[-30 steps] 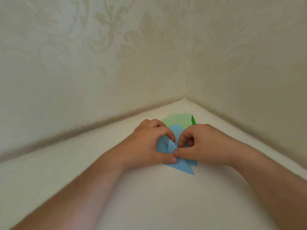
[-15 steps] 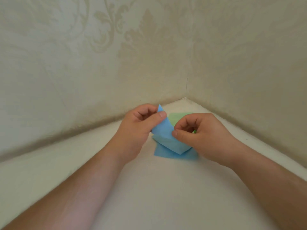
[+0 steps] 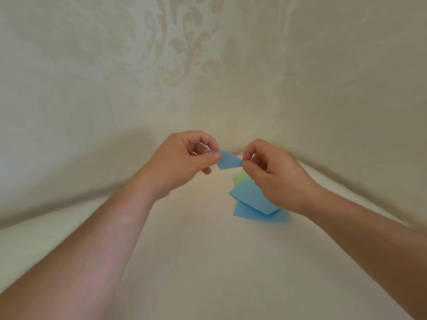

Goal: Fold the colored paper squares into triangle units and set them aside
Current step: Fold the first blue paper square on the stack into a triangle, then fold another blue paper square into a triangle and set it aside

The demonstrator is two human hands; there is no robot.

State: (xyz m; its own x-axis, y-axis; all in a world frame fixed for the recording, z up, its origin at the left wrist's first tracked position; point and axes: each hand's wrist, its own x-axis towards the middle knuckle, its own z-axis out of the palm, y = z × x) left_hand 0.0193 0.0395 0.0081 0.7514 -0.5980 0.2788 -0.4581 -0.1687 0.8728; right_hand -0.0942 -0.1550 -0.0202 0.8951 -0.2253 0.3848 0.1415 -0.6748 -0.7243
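Observation:
A small folded blue paper piece hangs in the air above the white surface. My left hand pinches its left end between thumb and fingers. My right hand pinches its right tip. Below my right hand lie blue paper squares in a loose stack on the surface, partly hidden by the hand. A pale green paper peeks out behind the blue ones.
The white surface runs into a corner formed by two walls with pale patterned wallpaper. The papers lie close to that corner.
Both hands have lifted the folded blue piece off the stack and up into the air. The view has tilted upward, and the piece looks narrower than before.

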